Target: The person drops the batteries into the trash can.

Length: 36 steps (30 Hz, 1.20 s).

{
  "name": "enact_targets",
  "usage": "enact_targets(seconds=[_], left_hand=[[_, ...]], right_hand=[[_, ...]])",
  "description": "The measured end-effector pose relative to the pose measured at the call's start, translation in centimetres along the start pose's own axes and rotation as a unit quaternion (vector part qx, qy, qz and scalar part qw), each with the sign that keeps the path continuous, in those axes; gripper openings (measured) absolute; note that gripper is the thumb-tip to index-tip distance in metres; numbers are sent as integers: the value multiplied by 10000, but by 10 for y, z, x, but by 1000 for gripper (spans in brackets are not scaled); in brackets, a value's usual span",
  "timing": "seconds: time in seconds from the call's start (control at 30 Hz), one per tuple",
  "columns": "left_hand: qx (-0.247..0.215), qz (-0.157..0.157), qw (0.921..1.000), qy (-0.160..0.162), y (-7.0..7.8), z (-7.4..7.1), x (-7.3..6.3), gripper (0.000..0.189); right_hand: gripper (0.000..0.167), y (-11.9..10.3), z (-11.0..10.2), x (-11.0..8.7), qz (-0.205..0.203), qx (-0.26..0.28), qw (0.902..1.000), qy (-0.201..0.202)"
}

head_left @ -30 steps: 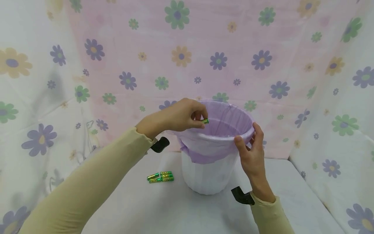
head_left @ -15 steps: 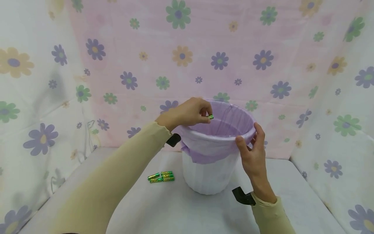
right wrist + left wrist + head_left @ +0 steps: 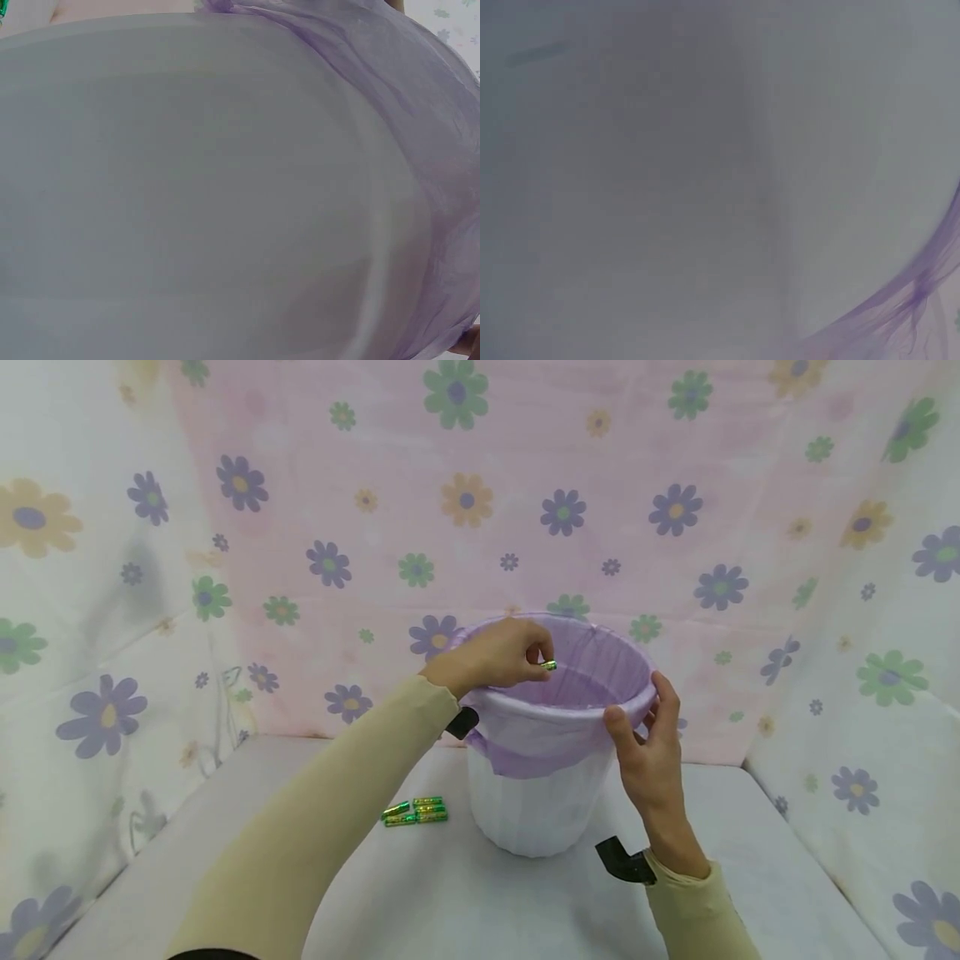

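Note:
A white bin [image 3: 525, 818] stands upright on the table, lined with a thin purple bag [image 3: 551, 760] folded over its rim. Over the left part of the opening, my left hand [image 3: 501, 653] pinches a small green-and-gold battery [image 3: 551, 665] between thumb and fingers; only its end shows. My right hand [image 3: 647, 764] grips the rim on the right, thumb on the near side. Bin wall [image 3: 862, 157] fills much of the left wrist view, and that hand is out of sight there. In the right wrist view, a fingertip [image 3: 468, 342] shows beside the purple bag [image 3: 442, 180].
Several more green-and-gold batteries [image 3: 431, 815] lie grouped on the white tabletop [image 3: 450, 902] left of the bin. A pink flowered cloth [image 3: 465, 552] hangs behind, with white flowered cloths at both sides.
My left hand, holding the battery, has moved right and further over the bin's opening. The right hand has kept its place on the rim.

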State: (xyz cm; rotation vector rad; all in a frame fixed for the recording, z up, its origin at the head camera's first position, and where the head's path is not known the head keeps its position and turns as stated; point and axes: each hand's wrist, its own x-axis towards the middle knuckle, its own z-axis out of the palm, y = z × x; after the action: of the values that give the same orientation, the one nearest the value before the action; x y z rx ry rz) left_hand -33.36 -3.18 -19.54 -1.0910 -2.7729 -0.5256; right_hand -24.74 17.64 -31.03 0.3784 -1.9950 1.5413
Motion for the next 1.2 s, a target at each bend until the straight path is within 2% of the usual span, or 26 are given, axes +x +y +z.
enact_targets(seconds=[0.23,0.43,0.67,0.93,1.07,1.2], left_hand=[[-10,-62,10000,-20,-1,1,1,12],[14,-147,9998,-108,0,1,0,20],[80,-102,9999,-95,1,0,-1,21],[34,107,9999,114,0,-1,-2,18],[-39,206,9994,268,0,-3,-7,17],[-186,484,9976,460,-1,-5,-15,16]], right_hand=[[72,0,1,0,-12,9,10000,6],[71,0,0,0,4,31,10000,-2],[72,0,0,0,32,9,10000,14],[72,-1,-1,1,76,-5,10000,-1],[71,-1,-1,0,58,14,10000,-27],[71,-1,-1,0,32,13,10000,-21]])
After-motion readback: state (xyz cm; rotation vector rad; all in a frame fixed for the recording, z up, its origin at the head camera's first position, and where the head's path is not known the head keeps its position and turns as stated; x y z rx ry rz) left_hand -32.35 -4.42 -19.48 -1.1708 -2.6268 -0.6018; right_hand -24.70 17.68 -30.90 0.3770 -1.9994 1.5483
